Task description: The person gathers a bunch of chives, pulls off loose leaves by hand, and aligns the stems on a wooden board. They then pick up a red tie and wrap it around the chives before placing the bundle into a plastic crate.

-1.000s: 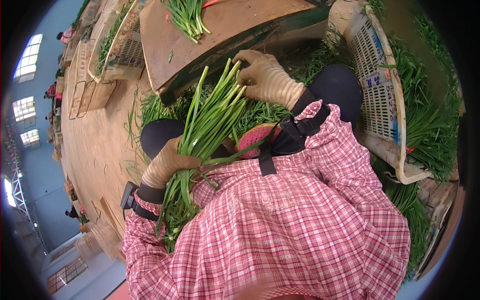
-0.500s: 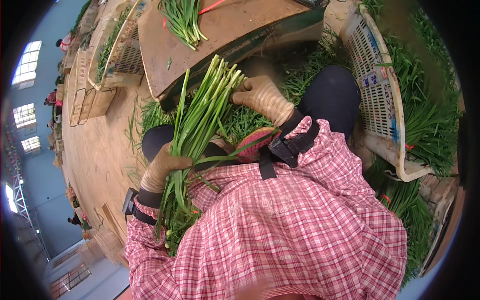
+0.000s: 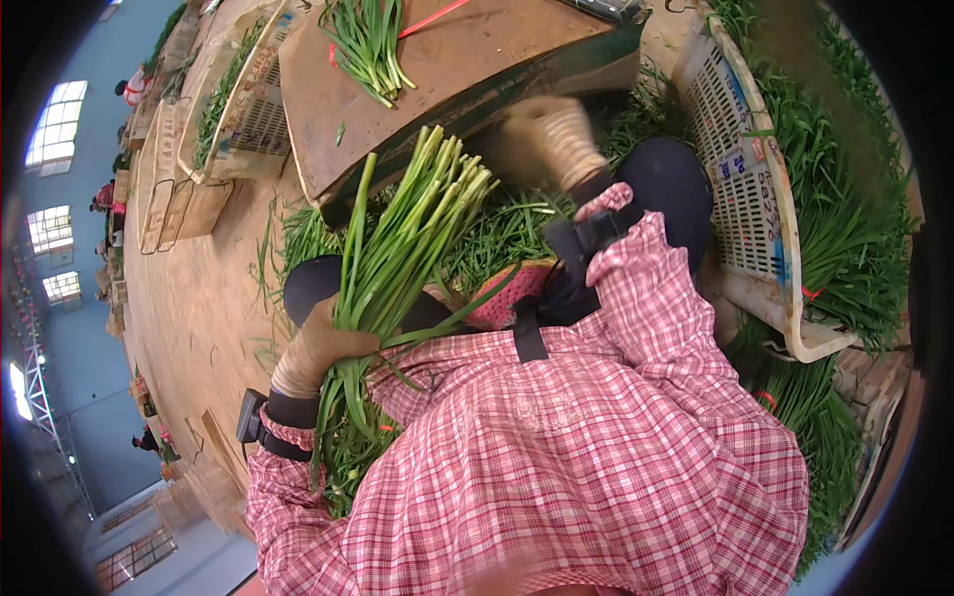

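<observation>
My gloved left hand is wrapped around a bunch of Chinese chives. The cut stalk ends point up and away, and the long leaves hang down past my wrist. My gloved right hand is raised apart from the bunch, near the front edge of a worn brown board. Motion smears its fingers, so whether it holds anything cannot be made out. On the board lies a smaller bunch of chives, with a red tie strip beside it.
At my right stands a white plastic crate filled with chives. Loose leaves litter the ground between my knees. Another crate is at the far left, near wooden boxes. People are at the far left edge.
My right hand has left the side of the bunch, moving up and to the right toward the board. My left hand keeps its hold with little movement.
</observation>
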`<state>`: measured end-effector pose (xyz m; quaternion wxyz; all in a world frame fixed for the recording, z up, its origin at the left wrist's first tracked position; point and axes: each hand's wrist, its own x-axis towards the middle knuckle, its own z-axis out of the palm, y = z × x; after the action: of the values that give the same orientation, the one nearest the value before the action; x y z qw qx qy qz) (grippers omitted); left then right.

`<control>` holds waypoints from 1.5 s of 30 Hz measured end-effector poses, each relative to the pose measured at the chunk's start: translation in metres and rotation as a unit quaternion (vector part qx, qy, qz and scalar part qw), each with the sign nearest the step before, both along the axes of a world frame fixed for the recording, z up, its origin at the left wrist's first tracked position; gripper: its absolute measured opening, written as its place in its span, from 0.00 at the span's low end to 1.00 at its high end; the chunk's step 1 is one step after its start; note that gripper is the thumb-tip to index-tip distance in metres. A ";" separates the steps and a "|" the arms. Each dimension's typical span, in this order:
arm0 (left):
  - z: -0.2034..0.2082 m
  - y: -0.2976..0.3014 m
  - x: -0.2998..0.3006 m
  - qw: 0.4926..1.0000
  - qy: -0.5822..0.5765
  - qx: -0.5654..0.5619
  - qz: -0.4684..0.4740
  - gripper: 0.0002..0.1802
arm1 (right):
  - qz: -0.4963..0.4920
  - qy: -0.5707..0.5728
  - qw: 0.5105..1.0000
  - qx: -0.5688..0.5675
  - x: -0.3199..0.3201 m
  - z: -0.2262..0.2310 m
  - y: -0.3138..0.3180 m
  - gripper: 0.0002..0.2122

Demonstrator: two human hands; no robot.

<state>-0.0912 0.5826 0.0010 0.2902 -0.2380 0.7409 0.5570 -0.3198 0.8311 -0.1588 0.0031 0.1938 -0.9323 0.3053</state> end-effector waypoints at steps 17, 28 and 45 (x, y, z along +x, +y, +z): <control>0.001 0.074 -0.152 0.978 -0.011 0.165 -0.131 0.21 | 0.088 -0.255 0.596 -0.757 -0.023 0.104 0.064 0.22; -0.074 0.100 -0.227 0.751 0.600 -0.038 -0.274 0.22 | 0.112 -0.179 0.722 -0.659 -0.043 0.146 0.079 0.15; -0.071 0.075 -0.222 0.894 0.319 0.284 0.131 0.20 | 0.029 0.022 0.956 -0.291 -0.037 0.133 0.112 0.18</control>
<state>-0.3133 0.6578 -0.0698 0.0178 -0.0498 0.5658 0.8229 -0.3564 0.9432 -0.0257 0.0713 0.2182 -0.7971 0.5585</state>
